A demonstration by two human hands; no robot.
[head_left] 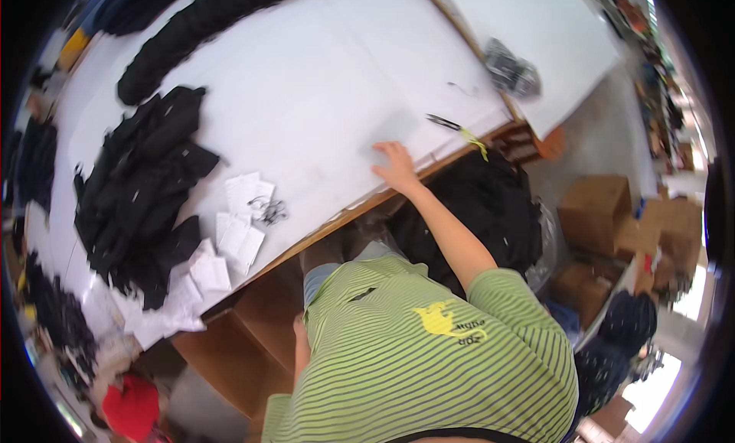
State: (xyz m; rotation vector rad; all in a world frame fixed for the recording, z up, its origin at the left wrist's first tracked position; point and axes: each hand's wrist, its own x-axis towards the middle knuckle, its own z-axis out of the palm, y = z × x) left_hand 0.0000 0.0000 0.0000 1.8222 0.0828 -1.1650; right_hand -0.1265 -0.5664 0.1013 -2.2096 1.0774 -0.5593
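Observation:
My right hand (396,166) reaches over the white table (321,106) near its wooden front edge, fingers spread, with nothing in it. Beyond it, to the right, lies a pair of scissors (458,128) with dark blades and yellow-green wrapping on the handles. My left hand (299,337) hangs low beside my body, mostly hidden by my striped shirt, so its fingers do not show. On the table's left side are white paper sheets (239,240) with a small tangle of black cords (268,210). Next to them is a heap of black cloth pieces (145,175).
A long black cloth bundle (184,34) curves across the far left. A clear bag with dark contents (511,70) rests at the right, by the table's seam. Below the edge are more black cloth (490,213) and an open cardboard box (237,355). Cartons (596,213) stand right.

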